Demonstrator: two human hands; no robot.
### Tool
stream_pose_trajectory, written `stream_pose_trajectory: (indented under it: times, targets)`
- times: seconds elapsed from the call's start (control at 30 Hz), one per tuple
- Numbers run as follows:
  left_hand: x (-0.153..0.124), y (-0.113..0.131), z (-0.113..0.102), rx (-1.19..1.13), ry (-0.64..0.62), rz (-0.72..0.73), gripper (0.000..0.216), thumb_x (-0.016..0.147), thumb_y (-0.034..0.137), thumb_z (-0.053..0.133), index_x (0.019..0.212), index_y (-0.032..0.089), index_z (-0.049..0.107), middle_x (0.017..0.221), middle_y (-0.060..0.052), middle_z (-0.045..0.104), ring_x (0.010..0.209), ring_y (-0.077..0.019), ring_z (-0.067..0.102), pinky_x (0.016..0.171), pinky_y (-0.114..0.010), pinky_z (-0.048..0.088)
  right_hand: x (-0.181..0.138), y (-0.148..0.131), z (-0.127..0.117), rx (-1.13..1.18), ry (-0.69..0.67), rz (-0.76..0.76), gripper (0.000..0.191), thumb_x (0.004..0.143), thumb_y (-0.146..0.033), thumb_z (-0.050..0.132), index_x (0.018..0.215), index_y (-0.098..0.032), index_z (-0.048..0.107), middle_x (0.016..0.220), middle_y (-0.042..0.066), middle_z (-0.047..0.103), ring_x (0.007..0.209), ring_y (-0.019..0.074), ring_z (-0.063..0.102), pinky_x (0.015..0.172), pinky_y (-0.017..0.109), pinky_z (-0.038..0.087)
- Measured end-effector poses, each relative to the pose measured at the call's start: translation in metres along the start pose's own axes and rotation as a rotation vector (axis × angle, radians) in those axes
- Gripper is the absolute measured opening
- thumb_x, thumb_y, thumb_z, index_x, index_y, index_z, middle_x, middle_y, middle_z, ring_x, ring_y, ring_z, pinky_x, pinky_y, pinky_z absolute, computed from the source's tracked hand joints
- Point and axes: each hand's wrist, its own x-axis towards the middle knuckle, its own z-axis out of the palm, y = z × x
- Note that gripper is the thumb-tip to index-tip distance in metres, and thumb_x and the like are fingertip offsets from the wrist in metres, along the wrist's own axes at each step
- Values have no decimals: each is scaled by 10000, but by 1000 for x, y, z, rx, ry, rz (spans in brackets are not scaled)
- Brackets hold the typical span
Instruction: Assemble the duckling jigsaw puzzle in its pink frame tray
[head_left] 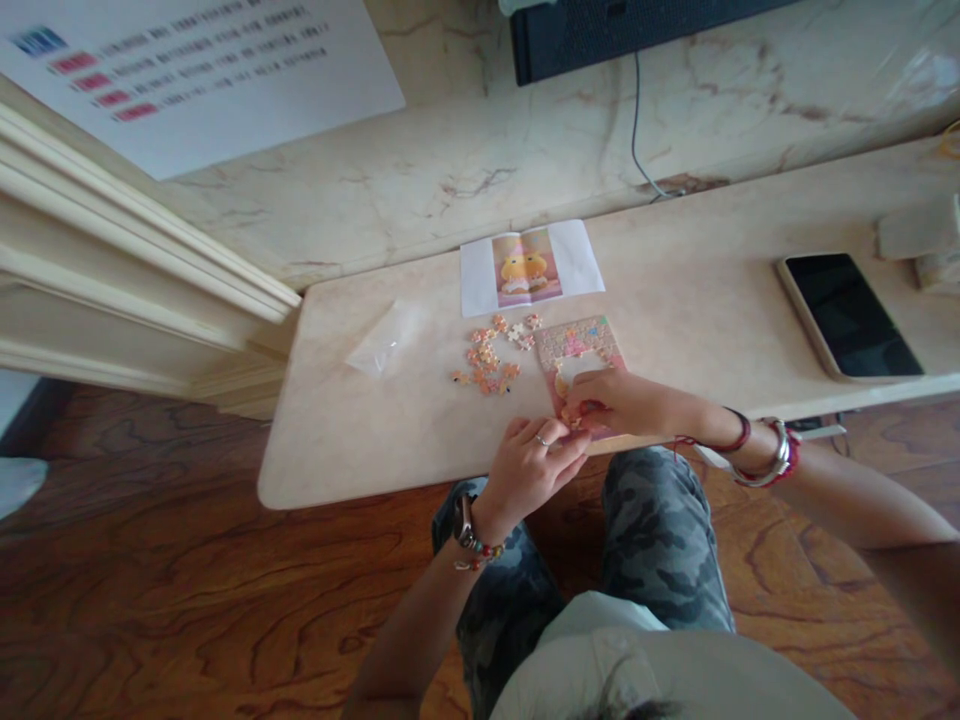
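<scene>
A partly assembled jigsaw puzzle (576, 337) lies near the table's front edge, its pink border joined around a pale gap in the middle. My right hand (611, 400) reaches over its near part, thumb and fingers pinched on a small puzzle piece at the lower left. Against the near left corner, my left hand (534, 460) has its bent fingers gripping the puzzle's edge; the fingertips of both hands almost meet. Loose puzzle pieces (487, 357) are scattered left of the puzzle. Behind them is a creased paper sheet with a reference picture (525, 267) of a yellow figure.
A clear plastic bag (382, 338) lies left on the table (337, 430). On the right are a phone (851, 315) and a whitish object (919, 235) at the edge of view. A cable (636, 130) hangs down the marbled wall from a black device (637, 35).
</scene>
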Motion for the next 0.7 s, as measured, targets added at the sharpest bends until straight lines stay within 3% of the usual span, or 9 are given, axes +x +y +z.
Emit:
stream_pose_trajectory:
  times: [0.27,0.57,0.7]
  targets:
    - [1,0,-2,-19,32,7,218,852,280,476,1040,244,581,901,-25,553,842,-124,522,770,-293,357,-4,12,-5,143,-46,-15,185,772,-293,553,846,-133,611,823,37,641,712,103,542,639,216,389]
    - [4,9,-7,111,-130,-34,376,868,388,422,1235,309,441,907,-47,482,844,-164,491,741,-318,359,-3,7,-15,185,-84,-184,156,777,-253,549,846,-128,613,835,45,638,735,104,553,672,222,397]
    - [6,16,-10,157,-172,-91,367,866,365,429,1231,324,438,915,-45,470,832,-168,479,734,-317,359,-4,14,-17,184,-116,-156,130,794,-223,520,831,-133,607,787,28,629,682,90,544,623,207,393]
